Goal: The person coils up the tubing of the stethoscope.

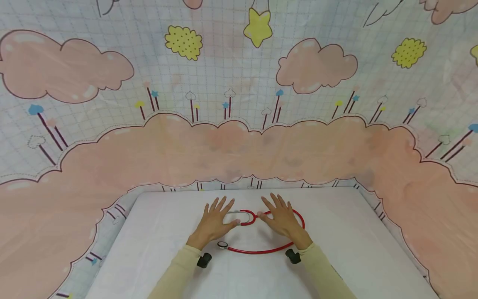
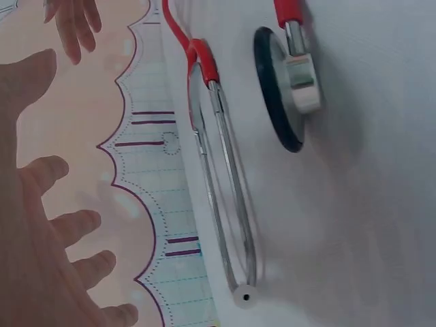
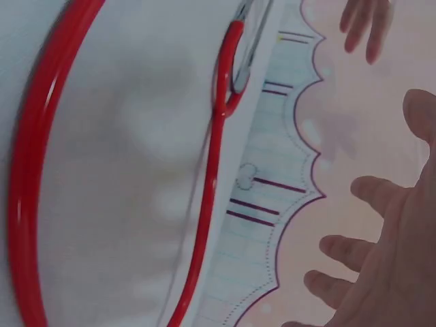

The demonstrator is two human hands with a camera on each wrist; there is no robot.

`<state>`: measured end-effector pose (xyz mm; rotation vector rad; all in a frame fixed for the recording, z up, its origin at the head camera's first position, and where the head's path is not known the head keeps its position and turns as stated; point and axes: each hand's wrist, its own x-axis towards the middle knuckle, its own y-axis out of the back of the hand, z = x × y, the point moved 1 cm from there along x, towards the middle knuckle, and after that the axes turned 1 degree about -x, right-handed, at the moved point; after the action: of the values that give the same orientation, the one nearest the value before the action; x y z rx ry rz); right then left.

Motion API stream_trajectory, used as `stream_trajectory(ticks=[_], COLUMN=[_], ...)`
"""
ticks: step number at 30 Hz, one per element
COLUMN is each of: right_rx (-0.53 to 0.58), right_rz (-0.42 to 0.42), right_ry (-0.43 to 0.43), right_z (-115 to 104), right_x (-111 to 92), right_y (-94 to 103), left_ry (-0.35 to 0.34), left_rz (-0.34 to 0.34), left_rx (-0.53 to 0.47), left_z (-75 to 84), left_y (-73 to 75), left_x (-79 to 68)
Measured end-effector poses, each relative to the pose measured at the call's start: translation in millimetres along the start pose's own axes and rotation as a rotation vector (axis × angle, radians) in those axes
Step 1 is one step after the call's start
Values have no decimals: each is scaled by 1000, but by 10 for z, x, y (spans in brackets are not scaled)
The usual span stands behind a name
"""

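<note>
A stethoscope with red tubing [image 1: 261, 252] lies on the white table, its tube looped round to the right. Its round chest piece [image 2: 283, 88] has a dark rim, and its silver ear tubes [image 2: 231, 184] end in a pale ear tip. My left hand [image 1: 214, 222] hovers above the left part of the stethoscope, near the ear tubes, with fingers spread. Over the right side of the loop is my right hand [image 1: 282, 218], its fingers likewise spread. Both hands hold nothing; in the wrist views they appear raised off the stethoscope. In the head view they partly cover the tubing and ear tubes.
The white table [image 1: 149, 241] reaches back to a patterned cloth [image 1: 239, 153] with clouds and stars, which hangs behind and along both sides. Dark wrist-worn devices [image 1: 204, 260] show beside both sleeves.
</note>
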<state>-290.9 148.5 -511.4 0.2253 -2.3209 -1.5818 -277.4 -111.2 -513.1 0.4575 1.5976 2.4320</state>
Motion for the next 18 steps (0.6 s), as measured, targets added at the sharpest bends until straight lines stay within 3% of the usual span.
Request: stream_trajectory(ticks=[5, 18], right_rx=[47, 112], right_rz=[-8, -97], right_ry=[25, -38], right_z=[79, 171], right_x=[9, 33], right_y=[-57, -149], left_ry=[-6, 49], left_rz=[-20, -116], left_rx=[-56, -110], left_z=[-60, -143], left_y=[-48, -125], left_x=[23, 94])
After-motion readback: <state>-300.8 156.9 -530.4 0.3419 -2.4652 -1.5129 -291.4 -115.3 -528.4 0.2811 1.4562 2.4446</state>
